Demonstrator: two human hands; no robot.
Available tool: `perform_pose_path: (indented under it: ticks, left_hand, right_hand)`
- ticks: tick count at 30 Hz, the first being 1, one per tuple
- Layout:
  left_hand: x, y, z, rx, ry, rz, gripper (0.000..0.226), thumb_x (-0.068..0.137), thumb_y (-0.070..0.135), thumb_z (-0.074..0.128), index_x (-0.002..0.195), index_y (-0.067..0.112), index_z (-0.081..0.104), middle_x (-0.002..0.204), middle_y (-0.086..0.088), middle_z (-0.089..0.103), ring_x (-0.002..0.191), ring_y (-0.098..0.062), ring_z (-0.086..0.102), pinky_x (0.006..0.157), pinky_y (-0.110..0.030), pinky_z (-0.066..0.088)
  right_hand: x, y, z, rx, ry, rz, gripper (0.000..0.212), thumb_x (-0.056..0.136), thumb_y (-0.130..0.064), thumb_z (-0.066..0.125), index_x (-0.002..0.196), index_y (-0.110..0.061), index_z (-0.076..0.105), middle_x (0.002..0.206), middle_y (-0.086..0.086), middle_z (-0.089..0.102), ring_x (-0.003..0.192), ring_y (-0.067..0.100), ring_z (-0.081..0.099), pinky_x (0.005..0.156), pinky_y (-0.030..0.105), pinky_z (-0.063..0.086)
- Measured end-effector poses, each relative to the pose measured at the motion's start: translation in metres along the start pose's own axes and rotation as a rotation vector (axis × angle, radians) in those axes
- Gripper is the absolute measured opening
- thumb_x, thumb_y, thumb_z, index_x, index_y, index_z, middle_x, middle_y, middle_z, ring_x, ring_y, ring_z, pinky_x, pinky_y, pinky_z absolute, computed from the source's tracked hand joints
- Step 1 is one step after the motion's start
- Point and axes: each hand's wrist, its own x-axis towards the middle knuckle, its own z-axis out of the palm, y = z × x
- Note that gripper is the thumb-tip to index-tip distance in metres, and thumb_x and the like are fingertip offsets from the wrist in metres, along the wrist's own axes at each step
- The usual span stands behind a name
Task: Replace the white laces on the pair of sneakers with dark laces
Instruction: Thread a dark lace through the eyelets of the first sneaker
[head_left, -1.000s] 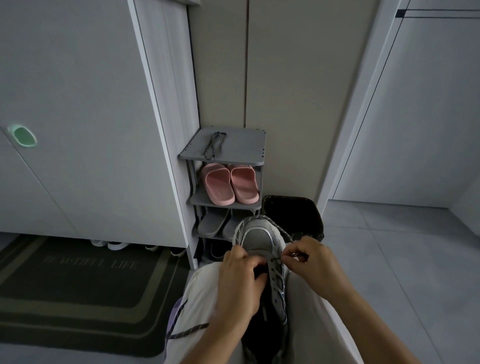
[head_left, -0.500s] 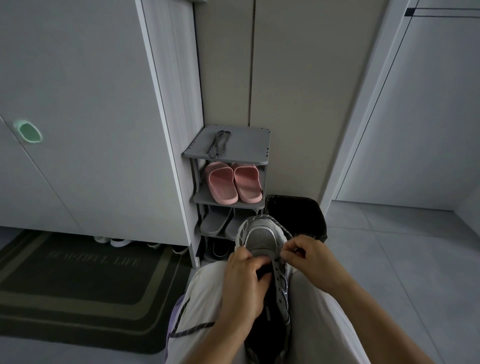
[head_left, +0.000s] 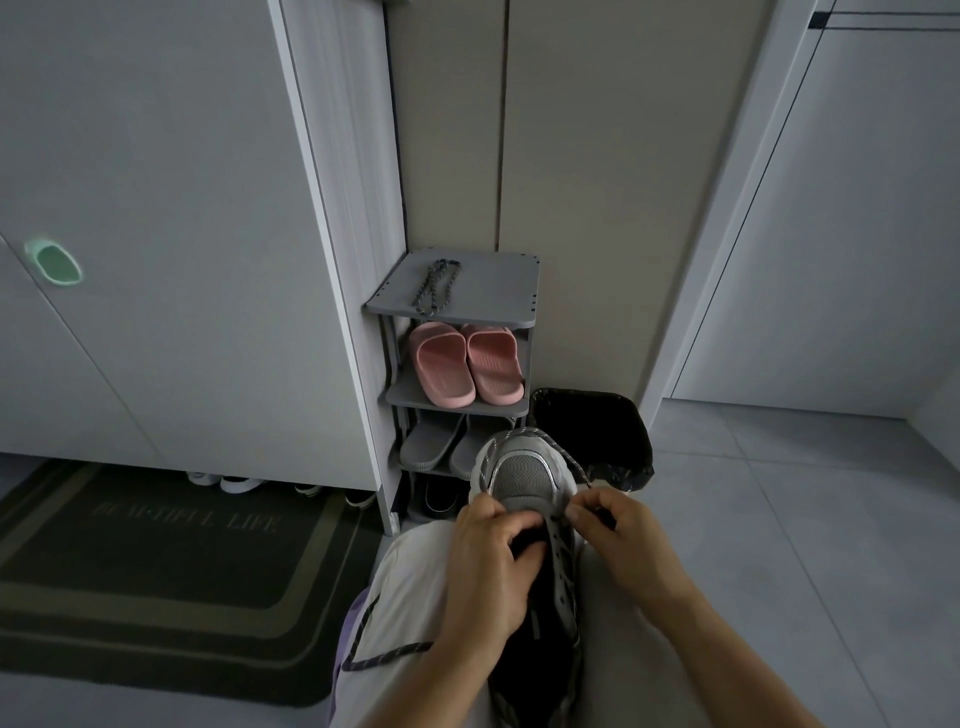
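Two hands meet over a grey sneaker (head_left: 524, 480) that lies lengthwise in the person's lap, directly in front of the shoe rack (head_left: 501, 283) with its toe pointing at the lower shelves. The left hand (head_left: 488, 564) comes in from the lap with its fingers curled into the throat of the shoe, holding it by the eyelet edge. The right hand (head_left: 621, 543) sits on the far side of the tongue from it, thumb and fingertips pinched on a dark speckled lace (head_left: 569, 460). That lace loops loosely round the toe, and another stretch of it trails across the pale trousers (head_left: 410, 587). From here I cannot tell how many eyelets are threaded. The rack's top shelf carries a second dark lace (head_left: 436, 288), folded into a long bundle. The shelf below holds a pair of pink slippers (head_left: 465, 364), and under those sits a pair of grey slippers (head_left: 431, 441), partly hidden by the sneaker. Just right of the rack stands a bin (head_left: 592, 431) lined with a black bag; its contents are too dark to make out. Left of the rack a dark doormat (head_left: 156, 561) lies on the floor.
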Motion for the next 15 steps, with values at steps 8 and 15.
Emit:
perform_pose_path:
  ticks: [8,15]
  left_hand:
    - [0.0002,-0.0017,0.0043,0.008,0.036,-0.045,0.024,0.081,0.020,0.069,0.105,0.022,0.070,0.081,0.020,0.035,0.086,-0.010,0.048,0.077,-0.012,0.038]
    - [-0.0012,-0.0009,0.0047,0.012,0.032,-0.035,0.025,0.082,0.021,0.068,0.107,0.022,0.068,0.087,0.013,0.041,0.091,-0.008,0.048,0.081,-0.013,0.041]
  right_hand:
    - [-0.0027,0.0012,0.0011,-0.049,0.030,-0.045,0.021,0.085,-0.009,0.062,0.070,-0.022,0.057,0.061,-0.007,0.052,0.056,-0.002,0.049,0.054,0.010,0.038]
    - [0.0025,-0.0006,0.0073,-0.180,0.006,-0.113,0.014,0.084,-0.009,0.063,0.075,-0.018,0.058,0.077,-0.006,0.055,0.069,0.004,0.051,0.062,0.007,0.038]
